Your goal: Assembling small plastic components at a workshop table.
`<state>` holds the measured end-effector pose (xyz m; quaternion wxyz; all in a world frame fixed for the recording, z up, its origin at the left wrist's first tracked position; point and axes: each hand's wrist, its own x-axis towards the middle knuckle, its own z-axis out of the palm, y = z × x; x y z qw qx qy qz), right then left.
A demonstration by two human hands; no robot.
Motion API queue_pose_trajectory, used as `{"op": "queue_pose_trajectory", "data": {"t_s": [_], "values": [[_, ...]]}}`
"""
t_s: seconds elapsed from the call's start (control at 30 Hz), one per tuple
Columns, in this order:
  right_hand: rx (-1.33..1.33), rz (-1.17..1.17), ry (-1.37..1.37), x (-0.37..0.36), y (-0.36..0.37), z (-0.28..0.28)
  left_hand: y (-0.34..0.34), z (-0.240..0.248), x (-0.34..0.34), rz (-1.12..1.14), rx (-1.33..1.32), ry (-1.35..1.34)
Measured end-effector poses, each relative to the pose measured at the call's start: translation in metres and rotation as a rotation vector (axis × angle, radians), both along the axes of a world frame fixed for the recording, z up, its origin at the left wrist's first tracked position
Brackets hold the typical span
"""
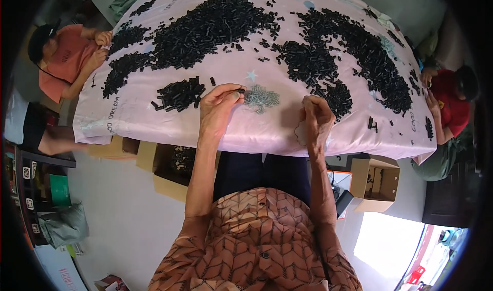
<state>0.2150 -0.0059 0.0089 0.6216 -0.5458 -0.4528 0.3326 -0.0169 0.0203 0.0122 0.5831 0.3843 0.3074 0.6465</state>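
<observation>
My left hand [220, 106] is closed, pinching a small black cylindrical piece [242, 91] between thumb and fingertips. Just right of it lies a little heap of thin silvery-grey pieces [263, 99], too fine to make out singly. My right hand [318, 117] hangs over the table's near edge with its fingers curled together; whatever they hold, if anything, is hidden. A pale, round-edged thing [300, 134] shows beside that hand. Small piles of black pieces lie left of my left hand [181, 94] and beyond my right hand [339, 101].
A pink printed cloth [246, 132] covers the table, with large mounds of black pieces [210, 29] farther back. One person [67, 60] sits at the left, another [449, 98] at the right. Cardboard boxes [377, 183] stand below the near edge.
</observation>
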Motion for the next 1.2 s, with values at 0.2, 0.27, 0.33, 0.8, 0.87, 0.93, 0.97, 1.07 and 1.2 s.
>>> {"op": "queue_pose_trajectory", "data": {"t_s": [0.2,0.27,0.33,0.8,0.87,0.93,0.97,1.07,1.2], "values": [[0.157,-0.078,-0.577,0.003,0.032,0.007,-0.002,-0.005,-0.008,-0.054,0.057,-0.104],[0.180,-0.150,-0.859,-0.004,0.046,0.020,-0.001,-0.006,-0.009,-0.057,0.048,-0.131],[0.091,-0.174,-0.957,-0.008,0.058,0.021,-0.002,-0.007,-0.007,-0.057,0.051,-0.142],[0.063,0.270,-0.256,-0.009,0.026,0.033,-0.005,-0.004,-0.005,-0.072,0.074,-0.038],[0.021,0.379,-0.013,-0.014,0.019,0.039,-0.003,-0.005,-0.006,-0.084,0.067,-0.037],[0.057,0.408,0.051,-0.013,0.015,0.034,-0.003,-0.004,-0.004,-0.093,0.045,-0.071],[0.089,0.440,0.110,-0.012,0.015,0.028,-0.004,-0.004,-0.002,-0.098,0.019,-0.109],[0.104,0.495,0.142,-0.019,0.013,0.024,-0.007,-0.010,0.002,-0.186,0.044,-0.277],[0.052,0.492,0.179,-0.027,0.004,0.030,-0.010,-0.011,0.014,-0.271,-0.004,-0.356]]}}
